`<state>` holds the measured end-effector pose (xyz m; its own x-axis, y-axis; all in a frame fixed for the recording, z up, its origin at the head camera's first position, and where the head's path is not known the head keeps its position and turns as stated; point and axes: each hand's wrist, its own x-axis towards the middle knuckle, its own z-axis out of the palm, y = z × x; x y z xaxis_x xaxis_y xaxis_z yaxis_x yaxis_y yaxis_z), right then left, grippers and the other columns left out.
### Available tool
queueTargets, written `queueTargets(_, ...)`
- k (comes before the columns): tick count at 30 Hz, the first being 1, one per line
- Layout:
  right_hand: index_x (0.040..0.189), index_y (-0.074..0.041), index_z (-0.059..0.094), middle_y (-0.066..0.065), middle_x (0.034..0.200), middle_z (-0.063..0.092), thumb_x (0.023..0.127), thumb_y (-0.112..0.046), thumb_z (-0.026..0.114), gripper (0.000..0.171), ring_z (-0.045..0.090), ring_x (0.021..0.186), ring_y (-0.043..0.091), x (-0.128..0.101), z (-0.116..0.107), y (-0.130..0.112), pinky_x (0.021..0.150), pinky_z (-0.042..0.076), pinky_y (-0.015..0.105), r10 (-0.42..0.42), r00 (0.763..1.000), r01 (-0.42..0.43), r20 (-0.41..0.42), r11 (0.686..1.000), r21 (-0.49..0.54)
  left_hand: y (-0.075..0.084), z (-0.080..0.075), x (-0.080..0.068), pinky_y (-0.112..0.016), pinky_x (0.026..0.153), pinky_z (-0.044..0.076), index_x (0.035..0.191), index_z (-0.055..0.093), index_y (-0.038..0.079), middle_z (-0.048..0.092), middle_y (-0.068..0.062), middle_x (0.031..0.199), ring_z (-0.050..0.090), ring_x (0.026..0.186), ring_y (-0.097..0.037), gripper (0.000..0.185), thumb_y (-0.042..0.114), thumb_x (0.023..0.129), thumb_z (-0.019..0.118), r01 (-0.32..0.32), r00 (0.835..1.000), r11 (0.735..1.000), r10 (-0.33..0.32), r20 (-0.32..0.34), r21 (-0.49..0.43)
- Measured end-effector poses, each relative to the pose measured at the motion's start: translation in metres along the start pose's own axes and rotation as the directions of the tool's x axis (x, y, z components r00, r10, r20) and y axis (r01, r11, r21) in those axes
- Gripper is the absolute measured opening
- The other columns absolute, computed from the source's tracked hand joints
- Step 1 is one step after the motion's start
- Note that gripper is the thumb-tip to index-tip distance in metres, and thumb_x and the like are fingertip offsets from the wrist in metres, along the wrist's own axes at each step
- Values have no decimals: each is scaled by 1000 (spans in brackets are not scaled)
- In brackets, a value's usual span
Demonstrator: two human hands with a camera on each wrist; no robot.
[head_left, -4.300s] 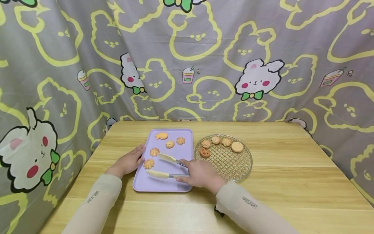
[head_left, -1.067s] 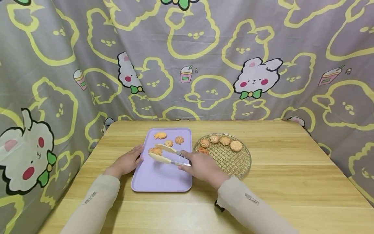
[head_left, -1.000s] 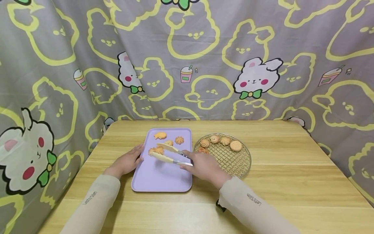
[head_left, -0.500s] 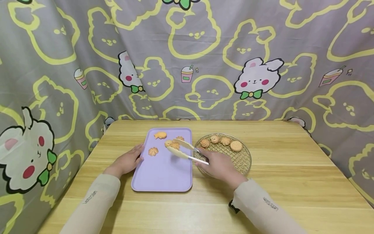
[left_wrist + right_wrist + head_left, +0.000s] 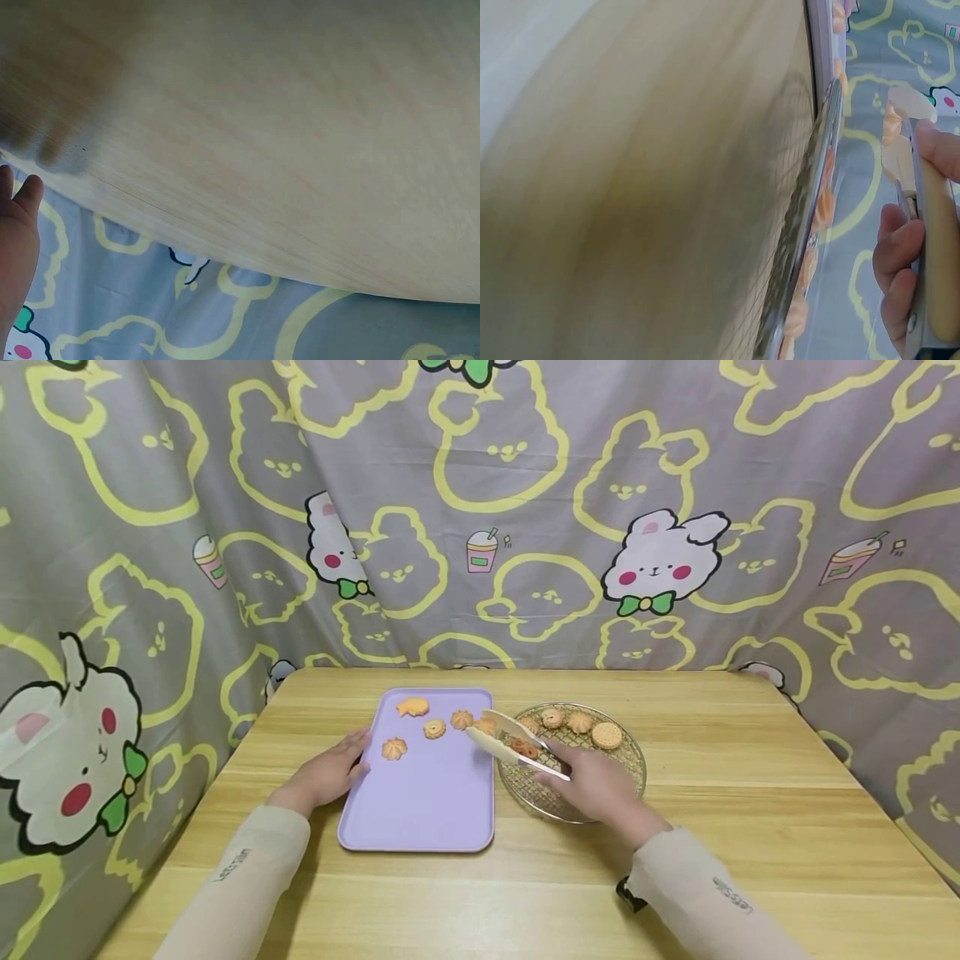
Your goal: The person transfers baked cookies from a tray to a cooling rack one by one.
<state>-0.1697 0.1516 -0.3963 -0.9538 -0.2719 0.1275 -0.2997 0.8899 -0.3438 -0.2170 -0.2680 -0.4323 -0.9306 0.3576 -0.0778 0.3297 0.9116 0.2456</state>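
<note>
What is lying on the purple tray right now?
On the purple tray lie four cookies, all in its far half. The left hand rests on its left edge. The tongs hold another cookie over its right rim.

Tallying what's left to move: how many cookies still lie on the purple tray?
4 on the purple tray: fish cookie, ring cookie, flower cookie, shell cookie. The tongs hold another; none seem hidden.

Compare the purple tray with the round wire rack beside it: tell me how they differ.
The purple tray is a solid rectangle with rounded corners; the wire rack is a round metal mesh. The tray lies under the left hand's fingertips; the rack lies under the right hand holding tongs. Both rest flat on the wooden table, side by side, and carry cookies.
</note>
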Motion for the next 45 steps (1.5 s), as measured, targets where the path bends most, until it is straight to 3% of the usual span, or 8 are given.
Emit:
queueTargets(3,140,-21,51,6,89,68,85,-56,62,66,59,69,22,-3,-1,7,54,47,39,0,1000,0,-22,1000,-1,0,0,0,-51,110,23,148,25,-3,23,-22,153,22,139,-39,59,28,101,43,0,1000,1000,0,-3,1)
queueTargets(10,142,-18,49,1,71,59,86,-56,61,68,54,65,19,-10,-7,24,55,46,40,21,1000,-21,-8,1000,7,1,-2,1,-51,110,23,148,25,-3,22,-21,153,21,139,-38,59,28,102,43,1,1000,1000,-1,-3,0)
queueTargets(14,142,-16,48,6,84,65,87,-56,60,69,58,72,22,-14,-12,34,53,45,40,39,999,-39,-12,999,14,2,-3,1,-51,111,23,148,25,-3,22,-21,153,21,139,-38,59,28,101,43,4,1000,1000,-4,-1,-3)
queueTargets(20,144,-17,45,4,68,53,88,-56,58,70,47,58,18,-20,-16,48,46,37,33,73,997,-73,6,997,9,2,-3,1,-51,111,23,148,25,-4,23,-22,153,21,139,-39,59,27,101,44,-9,1000,1000,9,-6,3)
queueTargets(23,143,-15,46,14,92,67,88,-56,59,71,57,70,22,-23,-17,54,50,43,36,64,998,-65,-9,998,-12,1,-2,1,-51,111,22,148,25,-4,23,-22,153,21,139,-38,59,27,101,44,-7,1000,1000,7,-6,-1)
queueTargets(26,143,-13,46,18,107,66,88,-56,58,71,59,77,25,-25,-18,58,52,45,38,63,998,-63,-4,998,-21,0,-2,1,-51,111,22,148,24,-4,22,-21,153,20,140,-38,59,27,102,43,1,1000,1000,0,1,-5)
queueTargets(38,144,-18,45,6,77,61,88,-57,57,69,48,61,18,-29,-22,67,44,34,31,86,995,-85,49,996,-32,-2,0,0,-51,111,22,149,23,-4,21,-22,153,20,140,-38,60,27,101,43,3,1000,1000,-3,7,-3)
queueTargets(45,144,-17,44,23,105,65,87,-58,58,71,60,73,26,-29,-21,69,44,40,34,113,990,-109,83,993,-50,-2,0,0,-51,111,21,149,23,-3,20,-21,154,19,140,-38,60,27,102,43,7,1000,1000,-7,13,-3)
